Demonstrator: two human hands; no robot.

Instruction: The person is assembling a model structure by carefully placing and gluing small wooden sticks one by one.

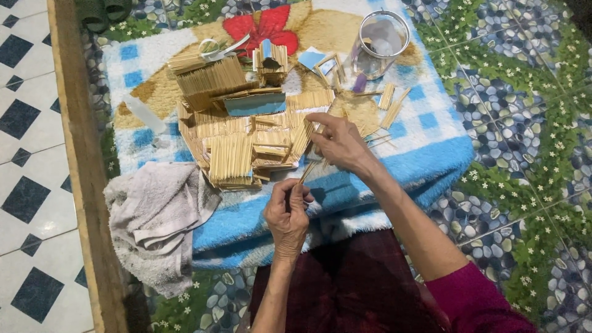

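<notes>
While the left hand (287,206) pinches a thin stick (307,173) slanting up-right, the right hand (338,140), fingers closed on its far end, lies nearer the stick panels (233,157).

Looks like you're at home on the floor: pebble-print floor tiles (524,92) at 3 o'clock, a fluffy blue blanket (425,145) as your worktop, crumpled towel (157,216) at 8 o'clock.

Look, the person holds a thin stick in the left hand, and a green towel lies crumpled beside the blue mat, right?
Not quite. The towel is grey, not green, as the head view shows. The rest holds: the left hand pinches a thin stick, and the towel lies crumpled beside the blue mat.
</notes>
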